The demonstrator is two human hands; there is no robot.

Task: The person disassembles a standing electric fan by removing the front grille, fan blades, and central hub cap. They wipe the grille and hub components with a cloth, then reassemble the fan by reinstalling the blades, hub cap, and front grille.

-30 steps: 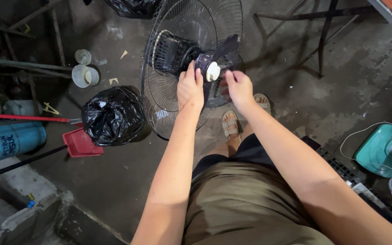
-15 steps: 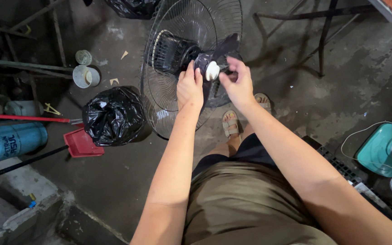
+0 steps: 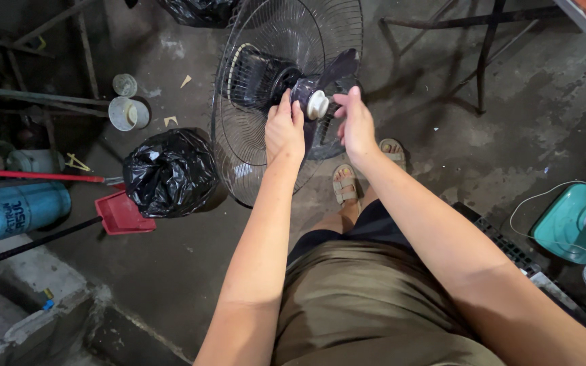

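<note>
An electric fan with a round wire rear guard (image 3: 252,41) stands in front of me, its front guard off. Dark translucent blades (image 3: 337,71) sit on the hub, capped by a white round knob (image 3: 317,104). My left hand (image 3: 283,129) grips the hub and blade just left of the knob. My right hand (image 3: 355,122) is beside the knob on its right, fingers curled, fingertips touching or nearly touching the knob. My sandalled feet (image 3: 344,183) rest on the concrete floor below the fan.
A tied black rubbish bag (image 3: 169,173) and red dustpan (image 3: 123,213) lie left of the fan. A blue gas cylinder (image 3: 15,210) lies far left, two tape rolls (image 3: 127,112) beyond it. A teal fan base (image 3: 571,220) stands right; metal legs (image 3: 483,54) behind.
My right hand has shifted on the white knob, going from covering it to sitting at its right side with the knob exposed. The blades have turned slightly. My left hand stays on the hub.
</note>
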